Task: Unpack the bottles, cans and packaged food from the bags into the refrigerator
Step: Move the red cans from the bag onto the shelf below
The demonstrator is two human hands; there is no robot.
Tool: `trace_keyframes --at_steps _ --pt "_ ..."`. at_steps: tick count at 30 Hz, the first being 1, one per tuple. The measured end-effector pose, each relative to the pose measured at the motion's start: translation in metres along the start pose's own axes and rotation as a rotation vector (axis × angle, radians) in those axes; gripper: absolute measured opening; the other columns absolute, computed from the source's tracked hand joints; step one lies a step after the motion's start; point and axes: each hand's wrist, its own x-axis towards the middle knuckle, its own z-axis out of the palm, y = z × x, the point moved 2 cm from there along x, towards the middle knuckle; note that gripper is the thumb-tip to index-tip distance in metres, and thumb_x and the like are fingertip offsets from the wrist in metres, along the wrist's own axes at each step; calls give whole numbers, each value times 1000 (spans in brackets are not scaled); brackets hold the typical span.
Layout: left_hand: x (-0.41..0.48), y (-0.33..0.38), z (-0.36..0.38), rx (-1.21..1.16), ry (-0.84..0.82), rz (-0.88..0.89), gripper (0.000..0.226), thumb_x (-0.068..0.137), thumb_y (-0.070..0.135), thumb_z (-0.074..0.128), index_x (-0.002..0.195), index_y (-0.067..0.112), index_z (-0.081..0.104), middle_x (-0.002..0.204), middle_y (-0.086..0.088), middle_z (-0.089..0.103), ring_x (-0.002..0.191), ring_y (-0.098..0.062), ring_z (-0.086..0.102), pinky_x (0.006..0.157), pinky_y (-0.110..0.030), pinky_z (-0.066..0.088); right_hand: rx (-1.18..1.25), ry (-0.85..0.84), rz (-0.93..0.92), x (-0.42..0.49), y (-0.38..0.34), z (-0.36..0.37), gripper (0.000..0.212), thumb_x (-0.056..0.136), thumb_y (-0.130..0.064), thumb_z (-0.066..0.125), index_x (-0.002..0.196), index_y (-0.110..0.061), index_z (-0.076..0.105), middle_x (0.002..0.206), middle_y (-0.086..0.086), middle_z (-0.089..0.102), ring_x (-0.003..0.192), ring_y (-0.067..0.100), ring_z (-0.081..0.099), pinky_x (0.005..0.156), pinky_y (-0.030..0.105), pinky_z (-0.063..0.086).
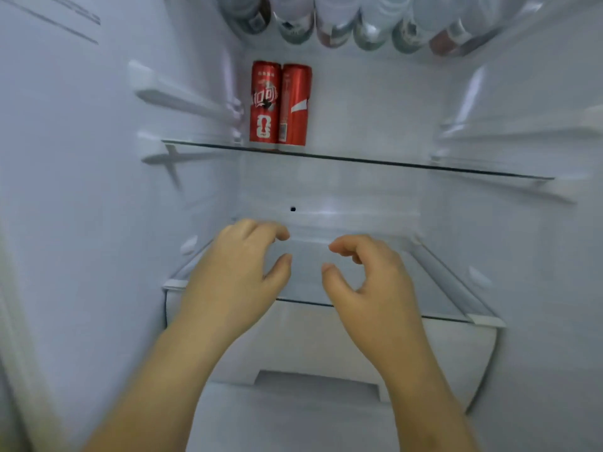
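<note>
Head view: at lower centre the left hand (235, 282) and right hand (372, 291) are hovering side by side over the lower glass shelf (456, 316), fingers loosely curled, gripping nothing. Two red cans (266, 102) are standing touching at upper centre-left on the middle shelf (424, 166), probably tucked aside and leaving room rightward. Bottles (329, 24) are lining the top edge; no bags are showing; the lower shelf's front rim is crossing under both wrists

Bare left hand (228, 275), right hand (368, 288), forearms (182, 386).
</note>
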Motion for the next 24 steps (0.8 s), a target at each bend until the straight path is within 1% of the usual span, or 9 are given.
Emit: trace_keyframes --at_steps 4,5,7,10,12,14,16,20,24 --pt "-21 -2 22 -59 -52 -86 27 86 24 59 113 20 61 106 4 56 101 -14 52 79 -20 33 -66 -22 73 -17 23 13 19 85 -23 59 105 -25 60 101 -19 48 103 5 42 88 23 38" --pt "-25 -1 26 -71 -59 -99 27 87 25 58 114 21 60 107 6 56 102 -13 52 78 -19 32 -56 -17 86 -21 28 15 19 85 -22 59 104 -25 60 101 -18 49 103 5 43 88 23 38" --pt "-33 2 33 -76 -64 -101 26 88 25 57 114 22 60 108 7 57 101 -11 52 78 -18 31 -47 11 88 -29 36 17 16 85 -22 60 101 -24 62 99 -18 51 99 2 42 83 13 34" --pt "-41 7 40 -95 -43 -84 25 86 28 56 106 18 65 99 6 61 91 -12 54 79 -20 33 -40 138 47 -38 41 15 18 80 -29 54 94 -23 64 94 -19 54 95 -3 42 82 3 31" --pt "-45 10 42 -134 -32 -72 24 82 26 56 102 17 67 93 8 60 85 -8 50 76 -20 33 -47 209 29 -44 41 10 23 78 -33 49 92 -22 65 92 -20 55 94 -2 44 83 5 32" --pt "-51 12 44 -149 -78 -33 18 85 23 60 102 18 66 93 8 61 84 -7 48 72 -16 32 -72 201 65 -52 41 7 21 79 -31 51 93 -22 65 92 -20 55 94 -2 44 82 10 34" --pt "-57 13 47 -165 -128 10 17 85 20 63 101 18 66 92 6 62 84 -9 50 70 -13 32 -121 205 83 -64 42 5 21 81 -31 51 95 -22 64 94 -19 55 94 -2 43 82 10 34" --pt "-71 13 52 -207 -237 55 22 86 21 61 107 18 65 99 3 62 93 -15 55 76 -22 36 -227 190 189 -91 37 4 24 82 -32 51 100 -23 63 97 -20 52 96 1 42 81 16 33" --pt "-90 16 55 -283 -329 120 23 88 22 59 110 18 64 103 2 60 98 -18 54 78 -27 42 -305 225 285 -124 25 1 26 80 -30 52 101 -21 64 98 -18 52 93 -5 36 80 13 32"
